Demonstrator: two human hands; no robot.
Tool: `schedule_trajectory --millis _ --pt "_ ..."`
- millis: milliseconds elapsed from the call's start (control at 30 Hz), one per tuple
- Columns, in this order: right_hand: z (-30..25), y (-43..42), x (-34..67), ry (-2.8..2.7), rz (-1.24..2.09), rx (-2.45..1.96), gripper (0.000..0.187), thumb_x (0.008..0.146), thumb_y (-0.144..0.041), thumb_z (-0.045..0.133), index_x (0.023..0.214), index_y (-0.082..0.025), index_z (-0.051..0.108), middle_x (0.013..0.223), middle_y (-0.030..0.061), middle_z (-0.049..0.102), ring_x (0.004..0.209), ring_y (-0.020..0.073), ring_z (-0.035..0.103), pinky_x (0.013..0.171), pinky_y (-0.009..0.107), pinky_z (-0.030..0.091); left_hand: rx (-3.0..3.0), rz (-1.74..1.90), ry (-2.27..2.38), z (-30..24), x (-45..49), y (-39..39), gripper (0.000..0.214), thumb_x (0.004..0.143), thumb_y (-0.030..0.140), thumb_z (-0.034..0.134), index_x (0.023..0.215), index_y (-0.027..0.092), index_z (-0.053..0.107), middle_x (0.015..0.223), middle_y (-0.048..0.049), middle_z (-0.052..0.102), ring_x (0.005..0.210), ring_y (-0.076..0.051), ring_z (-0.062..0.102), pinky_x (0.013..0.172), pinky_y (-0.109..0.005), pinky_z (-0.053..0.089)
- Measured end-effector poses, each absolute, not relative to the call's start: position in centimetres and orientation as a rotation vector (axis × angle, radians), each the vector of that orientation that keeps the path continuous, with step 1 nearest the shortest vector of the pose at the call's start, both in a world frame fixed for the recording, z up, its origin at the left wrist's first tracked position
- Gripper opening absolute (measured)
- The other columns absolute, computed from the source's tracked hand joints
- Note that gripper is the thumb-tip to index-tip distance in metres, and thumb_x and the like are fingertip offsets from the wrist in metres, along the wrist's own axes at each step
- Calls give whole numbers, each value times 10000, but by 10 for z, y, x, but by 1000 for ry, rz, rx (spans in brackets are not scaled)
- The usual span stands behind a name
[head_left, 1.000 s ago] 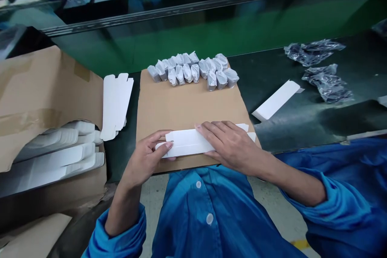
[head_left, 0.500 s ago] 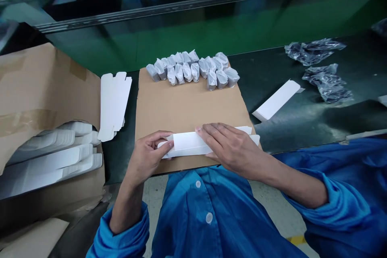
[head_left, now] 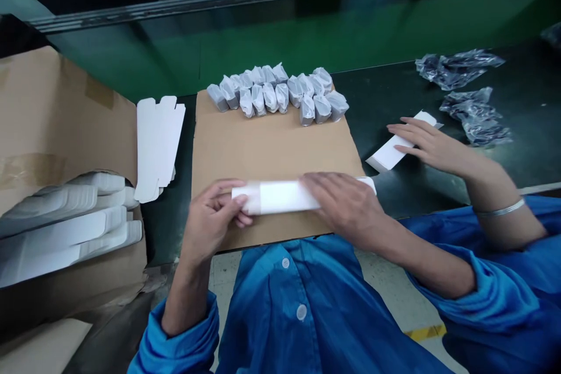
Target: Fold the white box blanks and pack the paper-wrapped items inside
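Observation:
A long, narrow white paper box (head_left: 280,197) lies crosswise between my hands, just above the near part of a brown cardboard sheet (head_left: 272,149). My left hand (head_left: 214,213) pinches its left end at the flap, thumb in front and fingers behind. Over the right part of the box, my right hand (head_left: 346,204) is wrapped with its fingers on top; motion blurs it a little. Several small items in whitish wrapping (head_left: 269,93) stand in rows along the far edge of the sheet.
A carton (head_left: 65,123) of flat white box blanks stands at left, with loose blanks (head_left: 158,146) beside it. At right, a co-worker's hand (head_left: 432,143) touches another white box (head_left: 390,152). Clear plastic bags (head_left: 475,117) with dark contents lie beyond.
The left-end flap of my box has been folded and the box turned slightly in my hands. A co-worker's hand has come in from the right onto the other white box.

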State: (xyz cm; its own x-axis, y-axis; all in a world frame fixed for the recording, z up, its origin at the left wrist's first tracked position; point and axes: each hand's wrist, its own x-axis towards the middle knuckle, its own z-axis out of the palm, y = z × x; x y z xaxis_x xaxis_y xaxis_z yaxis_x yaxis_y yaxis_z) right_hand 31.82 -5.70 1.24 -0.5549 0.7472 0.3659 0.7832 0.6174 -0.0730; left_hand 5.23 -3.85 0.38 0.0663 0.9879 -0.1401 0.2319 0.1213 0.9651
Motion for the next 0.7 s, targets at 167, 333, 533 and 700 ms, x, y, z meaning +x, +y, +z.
schedule_trajectory --millis 167,333,533,700 --pt "-2 -53 300 -2045 -235 -1502 423 974 -315 541 1326 -79 537 1177 213 701 1039 319 689 879 443 572 1452 1536 1295 -3 90 -66 606 921 553 563 1398 198 449 1182 -144 708 1048 -252 720 843 -395 617" --pt "2 -73 272 -2252 465 -1158 589 949 -401 582 1461 -156 425 1379 154 598 1233 276 597 987 432 543 1377 1417 1486 -12 121 -68 824 863 513 662 1487 211 217 1181 -145 679 988 -224 722 844 -360 601" --pt "32 -42 282 -1965 947 -1015 320 948 -334 617 1248 -233 669 1006 51 640 902 167 610 792 306 525 1611 1242 1381 -5 102 -61 607 757 384 739 1283 199 497 1193 -103 649 990 -229 689 803 -334 573" --pt "33 -13 291 -1679 1227 -936 266 951 -352 603 1129 -182 703 852 8 647 742 113 598 697 253 494 1595 1094 1263 -6 95 -66 449 765 341 692 1145 219 487 890 -26 673 766 -199 694 664 -315 549"
